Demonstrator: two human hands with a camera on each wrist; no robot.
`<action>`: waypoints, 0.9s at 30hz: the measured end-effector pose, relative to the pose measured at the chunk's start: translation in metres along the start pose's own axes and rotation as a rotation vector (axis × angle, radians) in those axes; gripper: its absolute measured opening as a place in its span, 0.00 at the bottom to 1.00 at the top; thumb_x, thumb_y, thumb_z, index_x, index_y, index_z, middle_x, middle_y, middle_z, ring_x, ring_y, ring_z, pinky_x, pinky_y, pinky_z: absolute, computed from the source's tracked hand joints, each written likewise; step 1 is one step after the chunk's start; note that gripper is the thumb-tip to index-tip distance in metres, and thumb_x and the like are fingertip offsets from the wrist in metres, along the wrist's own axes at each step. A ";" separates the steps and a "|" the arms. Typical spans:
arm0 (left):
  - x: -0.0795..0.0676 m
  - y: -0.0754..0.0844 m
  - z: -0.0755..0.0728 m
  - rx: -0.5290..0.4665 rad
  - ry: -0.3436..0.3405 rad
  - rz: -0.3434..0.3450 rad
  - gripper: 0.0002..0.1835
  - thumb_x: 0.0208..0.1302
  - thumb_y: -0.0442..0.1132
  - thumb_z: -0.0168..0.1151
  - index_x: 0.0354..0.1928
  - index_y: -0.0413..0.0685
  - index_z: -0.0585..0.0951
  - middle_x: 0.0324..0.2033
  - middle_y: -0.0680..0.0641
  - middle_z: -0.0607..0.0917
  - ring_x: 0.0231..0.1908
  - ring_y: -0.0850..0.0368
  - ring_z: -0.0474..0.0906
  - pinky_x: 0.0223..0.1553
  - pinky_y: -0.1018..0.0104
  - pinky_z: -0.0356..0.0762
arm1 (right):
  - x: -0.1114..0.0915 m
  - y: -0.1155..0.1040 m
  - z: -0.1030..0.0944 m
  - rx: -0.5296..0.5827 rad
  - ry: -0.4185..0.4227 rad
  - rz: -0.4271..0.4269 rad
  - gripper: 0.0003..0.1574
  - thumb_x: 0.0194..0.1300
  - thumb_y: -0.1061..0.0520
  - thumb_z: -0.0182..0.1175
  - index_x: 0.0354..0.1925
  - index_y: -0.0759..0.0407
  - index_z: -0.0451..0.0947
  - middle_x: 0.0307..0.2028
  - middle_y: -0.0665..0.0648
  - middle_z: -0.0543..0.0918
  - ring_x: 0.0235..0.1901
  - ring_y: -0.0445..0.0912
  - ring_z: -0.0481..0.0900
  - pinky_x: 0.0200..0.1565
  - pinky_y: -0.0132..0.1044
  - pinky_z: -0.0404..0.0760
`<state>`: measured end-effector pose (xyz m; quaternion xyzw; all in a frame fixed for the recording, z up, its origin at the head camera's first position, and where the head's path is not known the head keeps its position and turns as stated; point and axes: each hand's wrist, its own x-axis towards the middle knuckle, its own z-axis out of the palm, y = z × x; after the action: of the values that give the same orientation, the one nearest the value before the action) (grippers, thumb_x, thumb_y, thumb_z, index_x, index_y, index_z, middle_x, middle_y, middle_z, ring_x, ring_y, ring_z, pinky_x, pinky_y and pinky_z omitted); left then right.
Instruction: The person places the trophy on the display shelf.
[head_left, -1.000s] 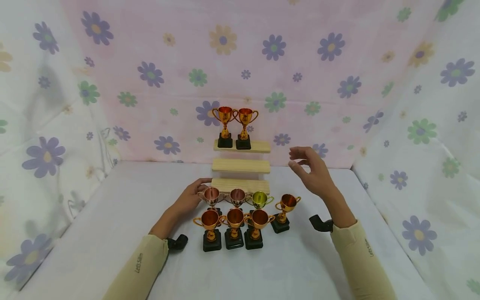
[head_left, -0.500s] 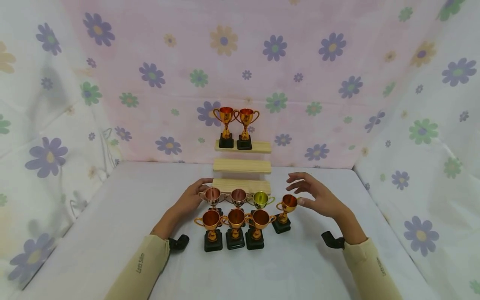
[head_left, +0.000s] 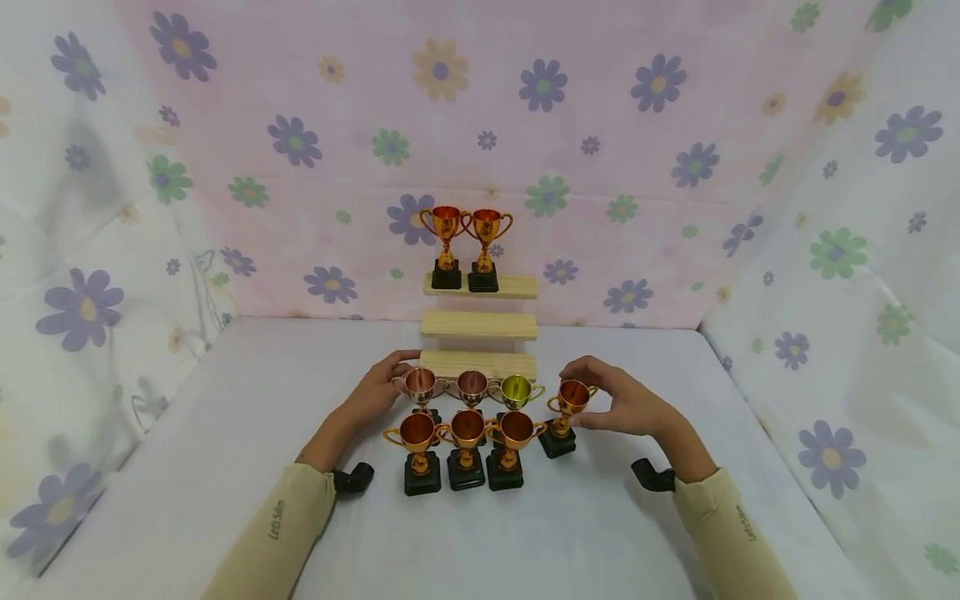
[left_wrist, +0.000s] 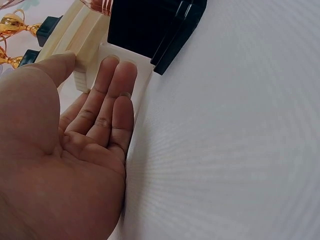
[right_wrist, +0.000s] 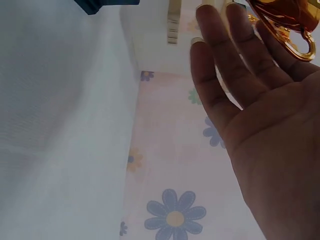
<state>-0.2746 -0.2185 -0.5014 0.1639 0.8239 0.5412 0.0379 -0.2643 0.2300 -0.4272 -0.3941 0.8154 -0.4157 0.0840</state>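
We take the wooden shelf (head_left: 478,325) as landmark: the orange trophy (head_left: 573,400) stands upright on the tablecloth (head_left: 600,542), in front of the shelf and off its right end, long axis vertical. The right hand (head_left: 628,403) is nearer, just right of the trophy, fingers extended past its far side, thumb on the near side. The right wrist view catches only part of the cup and no thumb, so we can't tell if that hand touches it. The left hand (head_left: 373,392) is at the shelf's left end, thumb against the bottom board (head_left: 477,363), fingers fairly straight; the hands are well apart. Tight side: the yellow trophy (head_left: 517,393) stands just left of ours, before the shelf, handle pointing over. Roomier side: tablecloth further right of the shelf. Up top, the trophy pair (head_left: 486,229) leaves bare wood at the shelf's right end.
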 end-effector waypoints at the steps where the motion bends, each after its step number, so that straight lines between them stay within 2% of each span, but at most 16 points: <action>1: 0.000 0.000 0.000 -0.006 -0.001 0.001 0.33 0.70 0.23 0.46 0.78 0.36 0.65 0.59 0.32 0.85 0.55 0.43 0.83 0.50 0.54 0.68 | 0.001 0.001 0.001 -0.005 0.005 -0.002 0.35 0.62 0.59 0.77 0.64 0.50 0.73 0.58 0.50 0.82 0.60 0.47 0.81 0.65 0.42 0.75; 5: 0.000 0.000 0.000 -0.008 -0.003 -0.006 0.32 0.72 0.24 0.46 0.78 0.36 0.65 0.59 0.32 0.85 0.56 0.42 0.83 0.51 0.54 0.69 | 0.002 0.002 0.003 -0.016 0.009 -0.014 0.29 0.63 0.60 0.76 0.59 0.50 0.75 0.51 0.48 0.85 0.53 0.46 0.84 0.61 0.47 0.78; 11: -0.001 0.000 -0.001 0.003 -0.001 -0.009 0.32 0.72 0.24 0.46 0.78 0.39 0.66 0.59 0.34 0.85 0.57 0.43 0.83 0.52 0.56 0.70 | 0.004 0.001 0.005 -0.017 0.003 -0.023 0.28 0.64 0.59 0.75 0.58 0.50 0.75 0.49 0.47 0.86 0.50 0.46 0.84 0.58 0.50 0.80; 20: 0.001 -0.003 -0.001 0.013 0.004 -0.025 0.32 0.72 0.25 0.47 0.78 0.42 0.67 0.60 0.35 0.85 0.58 0.43 0.83 0.55 0.54 0.69 | 0.004 -0.001 0.002 -0.005 0.002 -0.028 0.27 0.64 0.61 0.75 0.58 0.54 0.75 0.46 0.47 0.86 0.49 0.46 0.85 0.58 0.44 0.81; 27: 0.002 -0.001 0.000 -0.003 0.013 -0.040 0.34 0.69 0.25 0.52 0.78 0.40 0.67 0.57 0.35 0.87 0.57 0.42 0.83 0.64 0.46 0.68 | 0.005 0.000 -0.002 0.019 0.037 -0.049 0.26 0.64 0.63 0.74 0.58 0.55 0.76 0.45 0.50 0.86 0.46 0.46 0.85 0.55 0.38 0.83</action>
<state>-0.2767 -0.2189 -0.5023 0.1439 0.8264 0.5426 0.0436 -0.2685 0.2275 -0.4251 -0.4053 0.8029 -0.4327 0.0624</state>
